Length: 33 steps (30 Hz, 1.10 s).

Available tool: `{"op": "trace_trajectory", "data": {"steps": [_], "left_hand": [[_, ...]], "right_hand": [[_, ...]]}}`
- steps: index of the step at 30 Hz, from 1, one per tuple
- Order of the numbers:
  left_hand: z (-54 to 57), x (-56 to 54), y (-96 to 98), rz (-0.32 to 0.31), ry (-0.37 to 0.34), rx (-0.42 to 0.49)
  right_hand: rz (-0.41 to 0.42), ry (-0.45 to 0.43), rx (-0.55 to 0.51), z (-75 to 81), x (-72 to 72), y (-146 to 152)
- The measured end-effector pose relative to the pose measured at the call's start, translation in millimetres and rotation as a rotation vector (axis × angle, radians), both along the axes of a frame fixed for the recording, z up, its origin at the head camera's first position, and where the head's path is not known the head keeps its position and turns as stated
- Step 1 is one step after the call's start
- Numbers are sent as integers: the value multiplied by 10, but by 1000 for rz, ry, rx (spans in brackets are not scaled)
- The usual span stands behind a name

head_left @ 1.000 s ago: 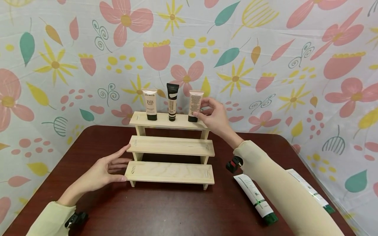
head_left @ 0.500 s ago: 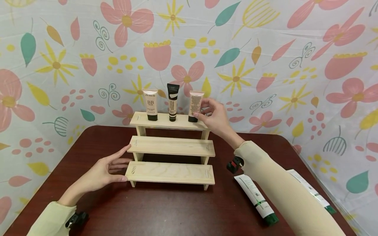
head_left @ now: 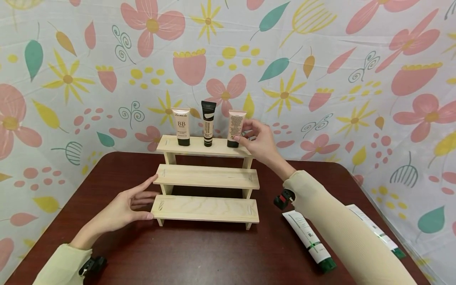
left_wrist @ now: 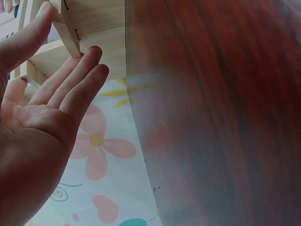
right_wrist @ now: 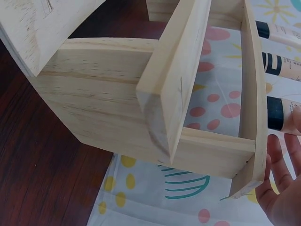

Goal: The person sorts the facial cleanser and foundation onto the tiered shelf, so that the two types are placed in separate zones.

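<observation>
A three-tier pale wooden display rack point(head_left: 208, 176) stands on the table. On its top tier my right hand point(head_left: 261, 142) pinches a small beige cosmetic tube point(head_left: 236, 126), upright on its black cap, by the right end. To its left stand a slim black-and-beige tube point(head_left: 208, 124) and a BB cream tube point(head_left: 182, 127). In the right wrist view that hand point(right_wrist: 282, 186) is partly cut off by the frame edge. My left hand point(head_left: 117, 208) rests against the rack's left side, fingers extended, thumb at the lowest tier and a fingertip at the middle one.
Two white tubes with green caps lie right of the rack: one tube point(head_left: 308, 239) beside my right forearm, another tube point(head_left: 374, 229) beyond it, partly hidden by the sleeve. The dark red table point(head_left: 199, 257) ends in front of a floral backdrop point(head_left: 320, 39).
</observation>
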<state>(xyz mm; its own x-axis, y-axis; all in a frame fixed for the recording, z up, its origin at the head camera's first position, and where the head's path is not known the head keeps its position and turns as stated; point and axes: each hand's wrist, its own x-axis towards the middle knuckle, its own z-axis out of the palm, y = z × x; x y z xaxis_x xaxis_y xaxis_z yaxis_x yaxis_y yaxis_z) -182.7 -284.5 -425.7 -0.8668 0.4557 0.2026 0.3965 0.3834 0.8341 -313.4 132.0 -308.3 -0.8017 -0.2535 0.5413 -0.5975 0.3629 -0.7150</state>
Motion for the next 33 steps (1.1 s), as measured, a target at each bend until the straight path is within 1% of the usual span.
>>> {"op": "trace_trajectory", "data": {"steps": [4, 8, 13, 18, 25, 33], "left_hand": [[1, 3, 8, -7, 9, 3], [-2, -7, 7, -4, -1, 5], [-20, -24, -9, -1, -2, -6], [-26, -21, -26, 4, -7, -10], [-12, -22, -23, 0, -6, -4], [-19, -22, -22, -1, -5, -9]], "right_hand": [[6, -2, -2, -6, 0, 10], [22, -6, -14, -17, 18, 46], [-5, -3, -18, -37, 90, 160], [-39, -9, -9, -55, 243, 334], [-84, -62, 46, -100, 503, 608], [-139, -38, 68, -196, 758, 955]]}}
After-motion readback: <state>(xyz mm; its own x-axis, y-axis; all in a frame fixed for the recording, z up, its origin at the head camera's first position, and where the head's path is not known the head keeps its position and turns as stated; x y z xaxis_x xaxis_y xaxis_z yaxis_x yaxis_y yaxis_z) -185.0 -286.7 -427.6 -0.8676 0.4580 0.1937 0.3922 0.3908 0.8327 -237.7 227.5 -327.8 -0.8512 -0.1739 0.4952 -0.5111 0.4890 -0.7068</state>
